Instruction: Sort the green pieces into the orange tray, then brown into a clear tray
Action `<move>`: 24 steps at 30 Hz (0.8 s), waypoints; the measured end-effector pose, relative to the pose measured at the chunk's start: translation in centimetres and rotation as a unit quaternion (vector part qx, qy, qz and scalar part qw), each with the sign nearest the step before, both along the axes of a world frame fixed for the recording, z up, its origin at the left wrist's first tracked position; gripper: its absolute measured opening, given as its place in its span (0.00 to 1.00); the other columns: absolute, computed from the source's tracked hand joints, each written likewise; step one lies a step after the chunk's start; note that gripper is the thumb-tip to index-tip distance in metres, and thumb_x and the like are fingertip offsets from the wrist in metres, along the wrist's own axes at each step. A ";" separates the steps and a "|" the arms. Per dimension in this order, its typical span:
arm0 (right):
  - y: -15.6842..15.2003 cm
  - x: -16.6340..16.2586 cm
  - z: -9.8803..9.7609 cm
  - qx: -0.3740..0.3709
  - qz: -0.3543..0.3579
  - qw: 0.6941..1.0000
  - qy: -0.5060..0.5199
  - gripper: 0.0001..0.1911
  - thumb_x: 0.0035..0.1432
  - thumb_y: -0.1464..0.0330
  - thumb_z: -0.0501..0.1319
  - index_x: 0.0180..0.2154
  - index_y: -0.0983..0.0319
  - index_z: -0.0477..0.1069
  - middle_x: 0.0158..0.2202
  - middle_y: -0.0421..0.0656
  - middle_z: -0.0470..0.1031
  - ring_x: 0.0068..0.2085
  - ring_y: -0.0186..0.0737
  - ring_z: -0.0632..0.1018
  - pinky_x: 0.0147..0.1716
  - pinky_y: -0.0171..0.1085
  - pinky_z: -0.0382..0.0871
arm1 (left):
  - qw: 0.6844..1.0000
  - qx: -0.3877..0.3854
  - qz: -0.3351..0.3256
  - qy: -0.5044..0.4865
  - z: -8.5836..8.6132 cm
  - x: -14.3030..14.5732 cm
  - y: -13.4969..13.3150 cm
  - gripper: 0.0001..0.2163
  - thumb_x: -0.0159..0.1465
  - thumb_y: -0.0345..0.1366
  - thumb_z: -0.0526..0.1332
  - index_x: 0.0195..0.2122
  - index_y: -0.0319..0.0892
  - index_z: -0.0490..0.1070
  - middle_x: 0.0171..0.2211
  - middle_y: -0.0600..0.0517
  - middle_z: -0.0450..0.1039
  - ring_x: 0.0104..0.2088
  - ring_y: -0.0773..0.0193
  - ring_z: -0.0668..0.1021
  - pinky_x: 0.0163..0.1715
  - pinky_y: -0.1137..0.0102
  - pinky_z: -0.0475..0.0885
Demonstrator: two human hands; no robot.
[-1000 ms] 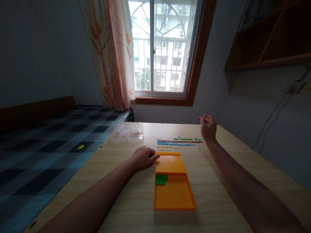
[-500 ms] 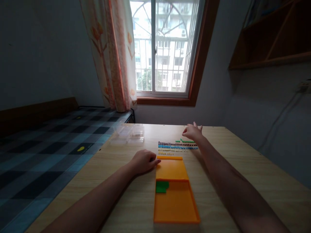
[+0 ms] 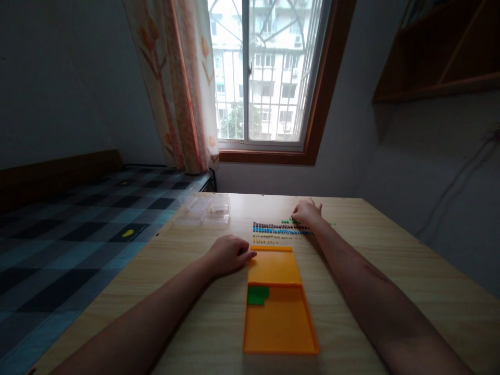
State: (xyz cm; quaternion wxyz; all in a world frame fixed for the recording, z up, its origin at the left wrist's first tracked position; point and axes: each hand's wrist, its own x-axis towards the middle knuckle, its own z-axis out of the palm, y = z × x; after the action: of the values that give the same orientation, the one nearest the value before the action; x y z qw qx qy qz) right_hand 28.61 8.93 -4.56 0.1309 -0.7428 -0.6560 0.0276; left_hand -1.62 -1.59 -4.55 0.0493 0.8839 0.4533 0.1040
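Note:
An orange tray (image 3: 279, 323) lies lengthwise on the wooden table (image 3: 390, 271), with a small green piece (image 3: 257, 295) inside near its left wall. My left hand (image 3: 228, 253) rests curled on the table, fingertips against the tray's far left corner. Beyond the tray lie rows of several tiny coloured pieces (image 3: 277, 229), dark, blue, yellow and green. My right hand (image 3: 307, 212) is lowered onto the green row at the far right, fingers bent down on the pieces; whether it holds one is hidden.
A clear plastic compartment box (image 3: 203, 209) sits at the table's far left. A bed with a checked cover (image 3: 78, 234) runs along the left. Window (image 3: 269, 73), curtain (image 3: 175, 83) and a wall shelf (image 3: 437, 52) stand behind.
My right hand came down from raised at the far right and moved left onto the green row of pieces. My left hand stayed at the tray's corner.

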 end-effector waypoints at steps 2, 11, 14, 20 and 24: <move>0.0 0.1 -0.1 0.004 -0.004 1.000 0.000 0.10 0.51 0.69 0.65 0.35 0.55 0.83 0.58 0.48 0.72 0.68 0.64 0.53 0.62 0.71 0.41 | 1.000 -0.001 0.000 0.004 0.0 0.0 0.0 0.20 0.65 0.52 0.56 0.22 0.44 0.70 0.24 0.51 0.74 0.26 0.64 0.69 0.26 0.68 0.53; -0.3 0.2 0.1 -0.003 -0.009 1.000 -0.017 0.10 0.52 0.68 0.65 0.36 0.55 0.83 0.59 0.48 0.71 0.68 0.64 0.55 0.62 0.69 0.45 | 1.000 -0.004 -0.001 0.010 0.2 0.1 -0.2 0.20 0.65 0.52 0.55 0.23 0.44 0.72 0.25 0.51 0.75 0.26 0.63 0.70 0.27 0.68 0.54; -0.5 0.1 0.1 -0.002 -0.010 0.999 -0.036 0.11 0.54 0.69 0.63 0.38 0.56 0.83 0.60 0.49 0.70 0.68 0.63 0.54 0.62 0.68 0.45 | 1.000 0.002 -0.004 0.008 0.1 0.1 -0.1 0.20 0.65 0.51 0.56 0.23 0.44 0.72 0.24 0.51 0.74 0.25 0.63 0.70 0.26 0.68 0.53; -0.9 0.1 0.1 0.009 -0.010 0.996 -0.085 0.14 0.58 0.71 0.59 0.43 0.60 0.81 0.64 0.51 0.66 0.69 0.61 0.52 0.63 0.67 0.43 | 1.000 0.018 -0.020 0.006 0.0 0.1 -0.1 0.21 0.65 0.52 0.55 0.22 0.44 0.71 0.23 0.51 0.74 0.25 0.64 0.70 0.25 0.68 0.53; -0.9 0.1 -0.2 0.019 -0.010 0.994 -0.105 0.15 0.60 0.70 0.58 0.47 0.60 0.79 0.63 0.52 0.67 0.68 0.59 0.54 0.63 0.66 0.44 | 1.000 0.019 -0.017 0.011 0.1 0.2 -0.2 0.20 0.65 0.52 0.55 0.22 0.44 0.71 0.24 0.51 0.74 0.26 0.63 0.70 0.25 0.68 0.53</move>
State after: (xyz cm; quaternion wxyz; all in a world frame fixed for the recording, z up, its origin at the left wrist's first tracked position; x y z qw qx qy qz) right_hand 28.74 7.98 -4.71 0.0755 -0.7453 -0.6594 -0.0644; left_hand -1.39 -1.81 -4.42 0.0289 0.8934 0.4367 0.1017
